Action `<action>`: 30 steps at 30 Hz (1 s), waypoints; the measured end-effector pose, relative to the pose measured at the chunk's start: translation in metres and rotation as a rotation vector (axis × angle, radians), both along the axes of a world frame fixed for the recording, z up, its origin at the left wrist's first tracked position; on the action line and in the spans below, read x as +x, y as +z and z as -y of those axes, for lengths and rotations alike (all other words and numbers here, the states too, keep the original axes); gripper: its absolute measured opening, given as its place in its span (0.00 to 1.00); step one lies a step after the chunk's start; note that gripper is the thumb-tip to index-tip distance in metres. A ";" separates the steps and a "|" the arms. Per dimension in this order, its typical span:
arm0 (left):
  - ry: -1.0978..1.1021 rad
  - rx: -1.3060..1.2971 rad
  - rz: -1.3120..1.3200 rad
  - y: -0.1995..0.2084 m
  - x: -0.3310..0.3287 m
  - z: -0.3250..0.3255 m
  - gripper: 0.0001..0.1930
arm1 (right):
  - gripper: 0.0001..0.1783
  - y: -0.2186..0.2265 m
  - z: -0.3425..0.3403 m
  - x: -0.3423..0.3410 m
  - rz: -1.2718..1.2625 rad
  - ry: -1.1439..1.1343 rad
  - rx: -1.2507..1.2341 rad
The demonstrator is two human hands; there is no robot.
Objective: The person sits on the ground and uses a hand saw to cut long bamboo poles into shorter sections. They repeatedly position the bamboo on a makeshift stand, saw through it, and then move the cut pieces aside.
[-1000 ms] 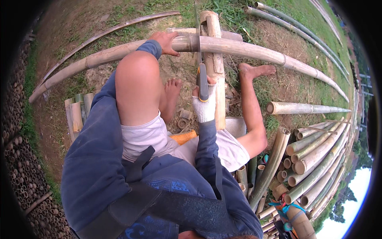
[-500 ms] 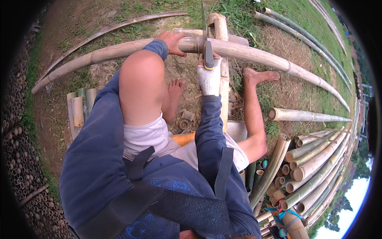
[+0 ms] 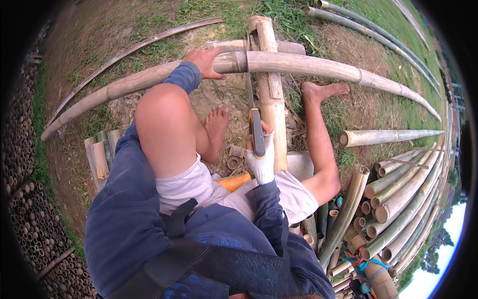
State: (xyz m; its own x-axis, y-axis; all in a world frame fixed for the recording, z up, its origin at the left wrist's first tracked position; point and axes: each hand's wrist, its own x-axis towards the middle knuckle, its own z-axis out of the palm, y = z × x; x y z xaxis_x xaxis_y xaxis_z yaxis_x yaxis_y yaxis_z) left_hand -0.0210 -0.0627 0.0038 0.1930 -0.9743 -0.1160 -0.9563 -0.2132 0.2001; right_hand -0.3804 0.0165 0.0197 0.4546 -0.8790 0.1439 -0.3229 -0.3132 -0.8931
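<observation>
A long bamboo pole point(image 3: 308, 64) lies crosswise in front of me over a thick upright-lying bamboo post point(image 3: 272, 107). My bare left hand point(image 3: 204, 63) is wrapped over the pole, left of a joint ring. In a white knit glove, my right hand point(image 3: 262, 159) grips the dark handle of a hand saw point(image 3: 251, 84). The saw's thin blade crosses the pole just right of that ring; how deep it sits in the bamboo I cannot tell. A shorter bamboo piece point(image 3: 286, 48) lies behind the pole, across the post.
Cut bamboo poles point(image 3: 398, 199) are heaped at the right, with another single pole point(image 3: 388, 137) above them. Short bamboo pieces point(image 3: 99, 154) stand at the left. A split bamboo strip point(image 3: 134, 49) lies at the far left. Stacked bamboo ends point(image 3: 40, 234) line the left edge.
My right hand has drawn the saw back toward my body, so more blade shows on the near side of the pole. My left hand still holds the pole.
</observation>
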 end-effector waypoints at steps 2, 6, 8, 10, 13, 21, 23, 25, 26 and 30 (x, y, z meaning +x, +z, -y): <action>0.025 0.003 0.008 0.003 -0.001 -0.001 0.52 | 0.33 -0.029 0.062 0.065 0.155 0.000 -0.099; 0.035 0.025 -0.018 0.006 -0.003 -0.004 0.51 | 0.33 -0.042 0.070 0.080 0.130 -0.042 -0.066; 0.018 -0.013 -0.001 0.005 -0.002 -0.004 0.51 | 0.34 -0.028 0.025 0.032 0.052 -0.005 -0.188; 0.012 0.033 -0.008 0.003 -0.001 -0.003 0.51 | 0.34 -0.009 -0.046 -0.038 0.128 -0.002 0.157; 0.023 0.028 -0.031 -0.002 0.002 0.000 0.51 | 0.30 0.004 -0.112 -0.099 0.040 -0.019 -0.088; 0.027 -0.002 -0.023 0.000 0.002 0.000 0.52 | 0.35 -0.038 0.056 0.058 0.156 0.029 -0.028; 0.027 -0.022 -0.003 0.003 -0.002 -0.003 0.52 | 0.33 -0.049 0.080 0.083 0.209 0.020 -0.094; 0.017 -0.016 -0.046 0.006 -0.003 -0.004 0.52 | 0.32 -0.047 0.064 0.066 0.169 0.017 0.013; 0.021 0.003 -0.059 0.007 -0.002 -0.003 0.53 | 0.32 -0.042 0.042 0.044 0.100 -0.007 -0.036; -0.013 0.031 -0.070 0.004 0.002 0.003 0.54 | 0.32 0.009 -0.083 -0.071 0.121 -0.007 0.226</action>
